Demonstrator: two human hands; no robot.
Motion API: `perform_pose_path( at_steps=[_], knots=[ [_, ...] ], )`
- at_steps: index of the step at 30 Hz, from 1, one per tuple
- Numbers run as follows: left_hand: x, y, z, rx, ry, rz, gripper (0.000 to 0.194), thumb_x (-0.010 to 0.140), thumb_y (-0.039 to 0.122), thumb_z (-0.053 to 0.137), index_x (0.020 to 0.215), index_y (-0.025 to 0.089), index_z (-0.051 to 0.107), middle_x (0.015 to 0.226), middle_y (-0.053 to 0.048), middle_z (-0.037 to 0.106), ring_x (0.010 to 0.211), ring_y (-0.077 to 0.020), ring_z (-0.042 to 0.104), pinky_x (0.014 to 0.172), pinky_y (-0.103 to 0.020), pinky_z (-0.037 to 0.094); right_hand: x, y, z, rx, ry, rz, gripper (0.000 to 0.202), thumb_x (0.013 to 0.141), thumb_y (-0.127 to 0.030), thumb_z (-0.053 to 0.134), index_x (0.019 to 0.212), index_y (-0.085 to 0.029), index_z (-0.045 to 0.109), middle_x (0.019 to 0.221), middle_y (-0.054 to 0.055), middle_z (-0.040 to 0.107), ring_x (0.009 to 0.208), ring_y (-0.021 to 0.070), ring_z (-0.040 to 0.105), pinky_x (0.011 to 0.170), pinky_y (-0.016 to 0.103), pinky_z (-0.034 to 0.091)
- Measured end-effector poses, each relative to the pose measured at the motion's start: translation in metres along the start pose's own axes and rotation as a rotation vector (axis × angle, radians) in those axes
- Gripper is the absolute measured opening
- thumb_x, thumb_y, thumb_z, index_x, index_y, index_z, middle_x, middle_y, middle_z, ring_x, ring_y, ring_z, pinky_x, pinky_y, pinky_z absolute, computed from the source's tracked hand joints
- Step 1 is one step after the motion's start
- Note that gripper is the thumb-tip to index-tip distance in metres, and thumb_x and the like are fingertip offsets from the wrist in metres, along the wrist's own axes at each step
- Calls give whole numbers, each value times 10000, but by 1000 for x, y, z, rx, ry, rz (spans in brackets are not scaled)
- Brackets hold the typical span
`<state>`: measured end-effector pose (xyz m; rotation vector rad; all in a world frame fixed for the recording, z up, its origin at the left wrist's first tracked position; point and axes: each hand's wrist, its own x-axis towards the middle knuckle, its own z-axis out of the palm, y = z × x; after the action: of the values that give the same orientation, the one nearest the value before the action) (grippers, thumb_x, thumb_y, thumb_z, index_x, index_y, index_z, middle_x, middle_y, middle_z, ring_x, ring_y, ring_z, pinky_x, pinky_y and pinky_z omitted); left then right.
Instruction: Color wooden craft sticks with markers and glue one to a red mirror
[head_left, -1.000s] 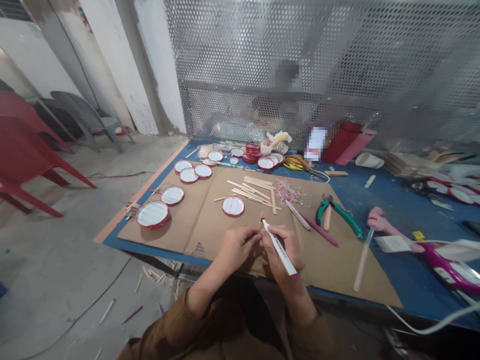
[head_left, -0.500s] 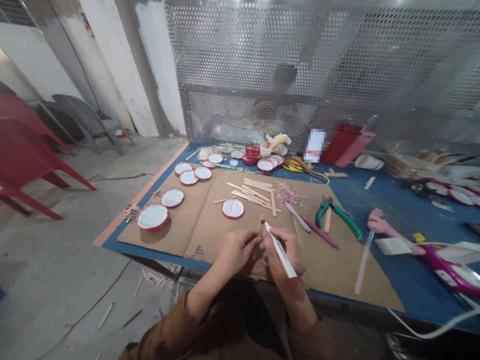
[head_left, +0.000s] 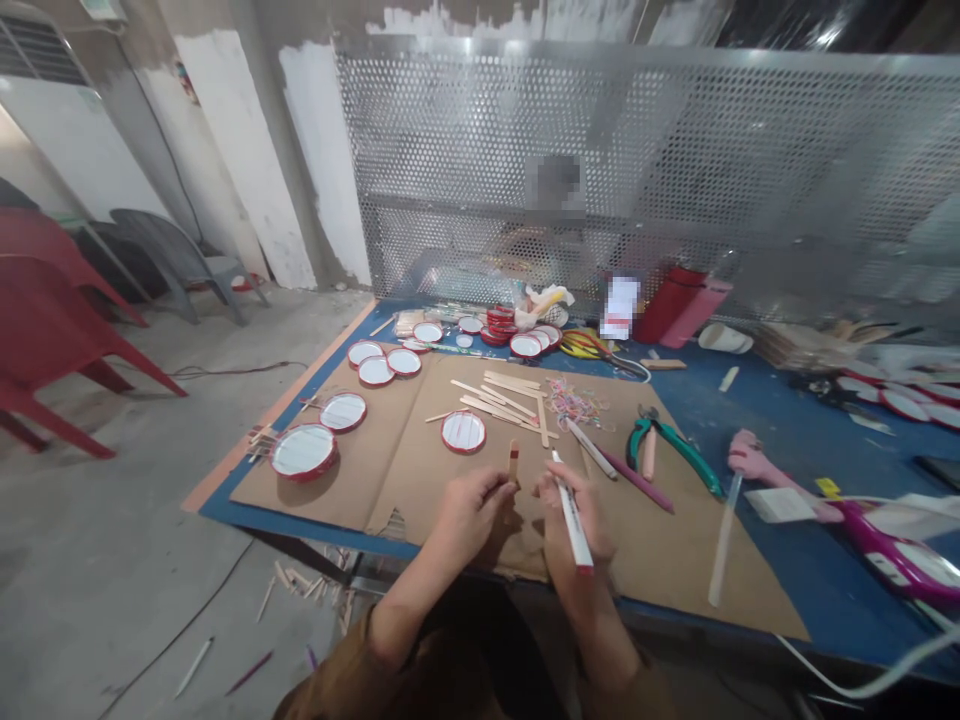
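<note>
My left hand (head_left: 471,512) pinches a wooden craft stick (head_left: 514,462) upright; a dark red band marks it near the top. In my right hand (head_left: 581,515) is a white marker (head_left: 571,520), its tip pointing up and away from me, a short gap to the right of the stick. Just beyond my hands a round red-rimmed lid (head_left: 463,432) lies on the cardboard sheet (head_left: 405,440). Loose craft sticks (head_left: 499,400) are scattered behind it, beside a pile of coloured rubber bands (head_left: 574,402). White and purple pens (head_left: 637,480) rest to the right.
Green-handled pliers (head_left: 675,455) and a pink glue gun (head_left: 780,475) lie on the right. More red-rimmed lids (head_left: 304,452) sit at the left and back. A red bottle (head_left: 670,303) and a phone (head_left: 619,307) stand before the perforated metal screen (head_left: 465,130). Red chairs (head_left: 60,340) stand left.
My right hand with the marker has drawn away from the stick to the right. The stick now stands more upright in my left hand, its red mark showing. The view has tilted up slightly.
</note>
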<state>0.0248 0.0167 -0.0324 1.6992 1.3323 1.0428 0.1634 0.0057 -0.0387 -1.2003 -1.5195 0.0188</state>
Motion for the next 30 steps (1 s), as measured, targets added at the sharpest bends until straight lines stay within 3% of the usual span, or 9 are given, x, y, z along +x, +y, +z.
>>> perform_pose_path(
  at_steps=[4,10,15,19,23,26,30],
  knots=[
    [3,-2,1,-9,7,22,178,867,178,523,867,149,698,796,-53,701,769,-165,624,695,-224,444,8,3,2,81,-113,-23,171,908,-269,591,1070,-231,628,959,43,713,883,180,681,807,330,553],
    [6,-5,5,81,-11,42,190,838,161,524,869,175,710,832,-50,721,799,-175,625,731,-244,453,10,4,5,188,-179,128,193,870,-352,618,1009,-221,648,919,44,708,808,179,672,740,310,553],
    [9,-7,-6,-16,-156,22,200,849,211,495,807,168,686,746,-12,696,731,-145,602,684,-216,448,4,1,9,209,-201,226,222,877,-373,605,1015,-202,637,907,41,711,778,169,678,698,285,554],
    [8,-7,-26,-232,-307,-7,214,844,272,506,734,151,645,689,-6,651,682,-137,589,687,-230,459,4,4,3,123,-245,78,173,907,-326,576,1023,-207,625,882,30,701,755,163,675,674,273,546],
    [4,-11,-35,-391,-190,-70,287,850,396,530,771,141,636,680,-26,643,679,-156,608,701,-266,476,26,24,-22,-72,-359,-203,170,930,-251,521,1058,-205,624,923,56,687,851,198,664,753,316,531],
    [1,-13,-31,-276,-124,-35,278,839,389,541,737,151,643,701,-36,653,716,-172,608,710,-275,468,55,49,-46,-315,-508,-293,285,929,-156,460,1172,-213,598,995,74,677,929,219,640,793,334,509],
    [2,-12,-28,-31,-105,52,198,814,283,546,725,176,688,704,-28,675,755,-175,589,725,-264,449,98,84,-68,-682,-564,-396,358,865,-64,450,1155,-175,628,1001,114,689,961,253,605,806,335,479]
  ],
)
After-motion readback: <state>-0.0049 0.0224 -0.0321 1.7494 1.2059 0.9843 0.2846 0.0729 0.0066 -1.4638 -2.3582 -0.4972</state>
